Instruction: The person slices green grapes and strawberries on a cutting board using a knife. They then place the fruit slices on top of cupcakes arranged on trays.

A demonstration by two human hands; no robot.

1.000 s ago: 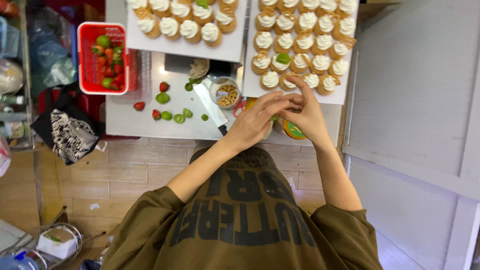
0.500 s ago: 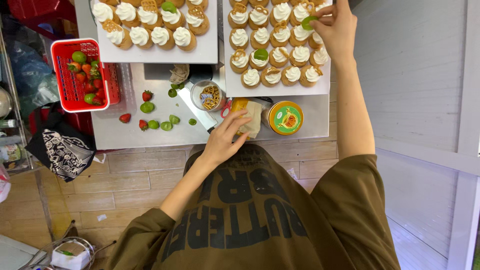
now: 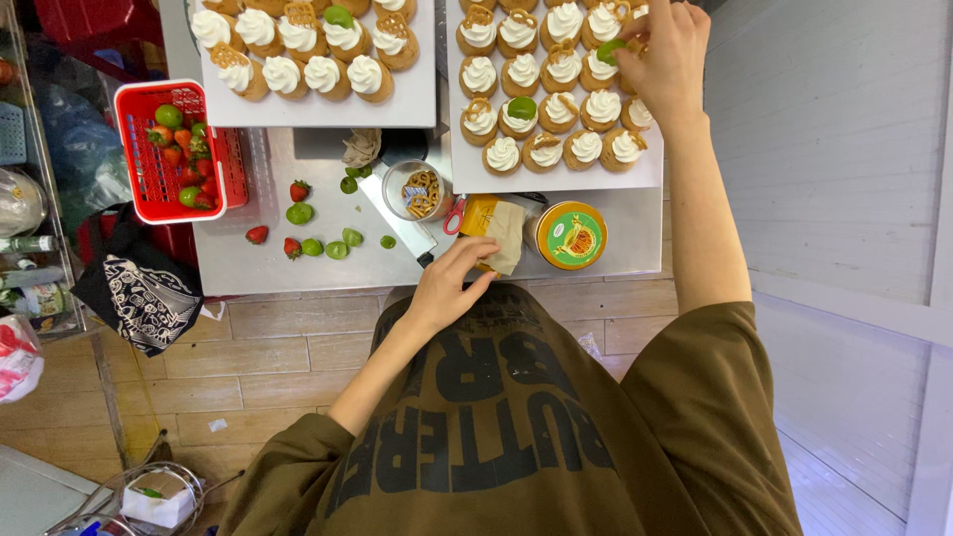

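My right hand (image 3: pixel 667 55) reaches far over the right white tray (image 3: pixel 556 177) of cream-topped cupcakes. Its fingertips pinch a green fruit slice (image 3: pixel 610 48) on a cupcake in the tray's far rows. My left hand (image 3: pixel 449 281) is at the near edge of the metal table (image 3: pixel 248 268), fingers curled on the lower edge of a small yellow-brown paper bag (image 3: pixel 496 226). Several cupcakes carry pretzels or green slices.
A second tray of cupcakes (image 3: pixel 323 111) lies to the left. A red basket (image 3: pixel 139 149) holds strawberries and green fruit; loose ones (image 3: pixel 298 213) lie on the table. Near the bag are a knife (image 3: pixel 397 216), a cup of pretzels (image 3: pixel 418 192) and a round tin (image 3: pixel 570 235). A white wall (image 3: pixel 844 149) stands right.
My right hand left the bag area and stretched up to the far cupcakes with the green slice. My left hand stayed at the paper bag. The view shifted slightly.
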